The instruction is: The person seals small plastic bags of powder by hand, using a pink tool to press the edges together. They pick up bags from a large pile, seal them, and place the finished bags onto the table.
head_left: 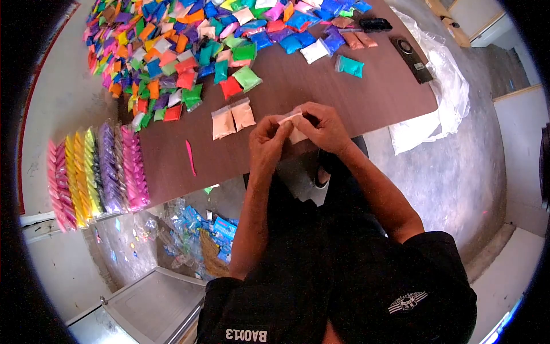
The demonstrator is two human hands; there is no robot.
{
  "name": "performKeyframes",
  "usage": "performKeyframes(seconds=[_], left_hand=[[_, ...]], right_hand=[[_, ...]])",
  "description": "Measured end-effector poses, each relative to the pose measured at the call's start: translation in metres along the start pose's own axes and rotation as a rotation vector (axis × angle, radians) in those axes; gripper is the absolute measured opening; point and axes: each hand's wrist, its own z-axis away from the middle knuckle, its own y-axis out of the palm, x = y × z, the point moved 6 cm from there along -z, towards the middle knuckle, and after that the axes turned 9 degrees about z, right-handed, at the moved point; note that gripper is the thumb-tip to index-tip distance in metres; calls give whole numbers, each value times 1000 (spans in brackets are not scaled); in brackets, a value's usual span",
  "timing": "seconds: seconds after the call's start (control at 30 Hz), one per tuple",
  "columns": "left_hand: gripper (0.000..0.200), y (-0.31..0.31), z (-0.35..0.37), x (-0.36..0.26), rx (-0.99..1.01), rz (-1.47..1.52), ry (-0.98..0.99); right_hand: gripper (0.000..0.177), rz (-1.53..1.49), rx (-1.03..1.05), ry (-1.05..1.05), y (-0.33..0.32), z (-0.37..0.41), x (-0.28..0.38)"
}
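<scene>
Left hand [266, 140], right hand [323, 126] pinch packet [297, 136], peach pair [233, 118] beside

Packet [296, 135] pinched between left hand [267, 143] and right hand [324, 127], mostly hidden by fingers. Only a pale strip shows; contents can't tell. Pile of coloured packets [172, 51] far beyond the left hand, cut off by top edge. Black gadget [413, 59] beyond the right hand, too small to identify. Clutter [200, 235] below the left forearm, blurred.
</scene>
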Motion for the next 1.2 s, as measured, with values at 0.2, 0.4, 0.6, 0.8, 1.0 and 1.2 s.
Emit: performKeyframes(seconds=[0.2,0.4,0.6,0.8,1.0,1.2], left_hand=[[14,8,4,-4,-10,-37,-46],[15,-2,1,3,-37,-62,-21],[16,-3,1,-1,-9,-29,35],[18,0,1,-4,-42,-80,-8],[22,-7,-1,3,-27,-101,8],[21,5,3,-7,-35,-94,1]], right_hand=[[12,-6,-35,-75,-3,-1,-2],[13,-9,-2,-9,-2,0,0],[13,-21,-1,-24,-3,0,0],[14,-42,-71,-25,-4,0,-2],[15,5,-56,-22,-5,0,1],[16,-65,-107,13,-5,1,-6]])
